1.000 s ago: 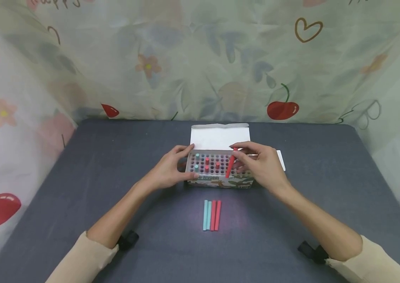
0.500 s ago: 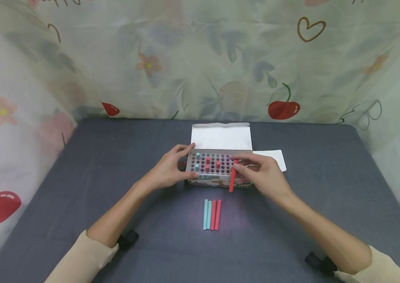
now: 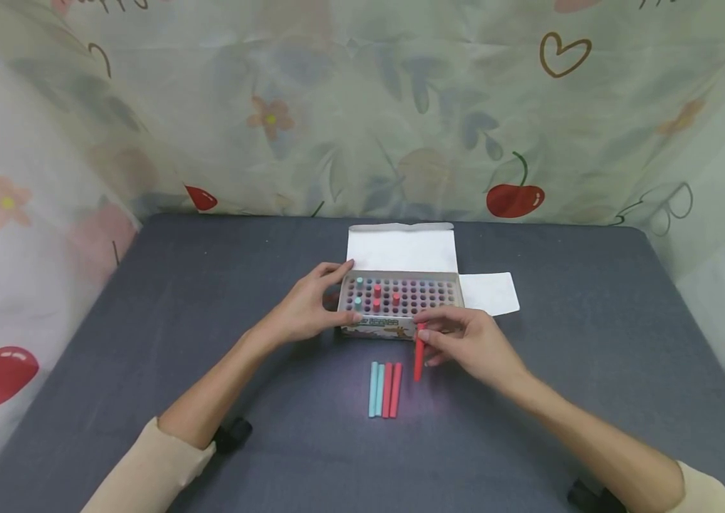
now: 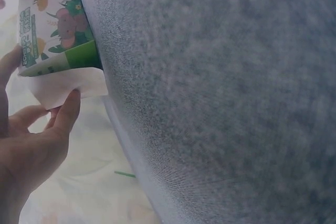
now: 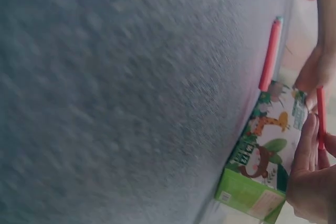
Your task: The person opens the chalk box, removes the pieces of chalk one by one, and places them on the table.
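Note:
My right hand point(image 3: 481, 349) pinches a red chalk stick point(image 3: 419, 362) between thumb and fingers. The stick hangs upright just in front of the chalk box point(image 3: 388, 332), above the cloth. My left hand point(image 3: 298, 310) grips the box's left end, thumb at the front edge and fingers at the back. Inside the box is a grid of holes; several red and light blue chalk sticks poke out on its left side. Two light blue chalk sticks point(image 3: 377, 390) and two red chalk sticks point(image 3: 391, 390) lie side by side on the cloth before the box.
The box's white lid point(image 3: 402, 248) stands raised at the back. A white side flap point(image 3: 489, 293) sticks out to the right. Dark grey cloth point(image 3: 209, 263) covers the table, with a patterned curtain point(image 3: 362, 142) behind it.
My right hand has brought the red chalk stick from over the box's holes toward me and down, past the front edge. My left hand stays on the box.

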A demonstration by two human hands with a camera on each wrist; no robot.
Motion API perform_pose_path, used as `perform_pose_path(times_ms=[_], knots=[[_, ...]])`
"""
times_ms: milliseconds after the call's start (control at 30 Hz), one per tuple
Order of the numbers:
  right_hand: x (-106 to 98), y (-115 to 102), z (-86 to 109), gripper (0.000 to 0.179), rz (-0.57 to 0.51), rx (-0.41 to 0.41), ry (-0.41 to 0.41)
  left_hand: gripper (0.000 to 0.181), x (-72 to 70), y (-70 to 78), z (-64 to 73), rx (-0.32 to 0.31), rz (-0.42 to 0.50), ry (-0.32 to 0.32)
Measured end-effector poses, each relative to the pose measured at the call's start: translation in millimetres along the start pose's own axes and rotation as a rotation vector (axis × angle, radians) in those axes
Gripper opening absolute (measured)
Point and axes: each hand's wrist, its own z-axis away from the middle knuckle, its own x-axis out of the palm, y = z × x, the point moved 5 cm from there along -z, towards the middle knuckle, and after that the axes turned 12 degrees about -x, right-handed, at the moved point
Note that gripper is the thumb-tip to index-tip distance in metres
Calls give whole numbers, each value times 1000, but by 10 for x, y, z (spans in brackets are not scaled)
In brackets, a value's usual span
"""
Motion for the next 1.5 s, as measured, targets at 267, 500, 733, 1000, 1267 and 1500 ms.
perform_pose_path(times_ms=[267, 500, 733, 1000, 1267, 1500], knots=[[82, 168, 52, 32, -20, 65, -24, 92, 10, -4, 0, 7, -16, -19], [159, 314, 88, 35, -73, 124, -43, 92, 10, -3, 0, 3, -13, -18], [215, 431, 125, 32, -89, 182, -53, 92, 13, -3, -8, -2, -10, -18], [244, 505, 142, 31, -119, 210, -37, 93, 6, -2, 6, -1, -4, -20], [265, 540, 152, 29, -89, 224, -51, 93, 10, -11, -4, -9, 2, -12], [243, 526, 142, 28, -50, 225, -52, 92, 14, -9, -7, -19, 3, -11]])
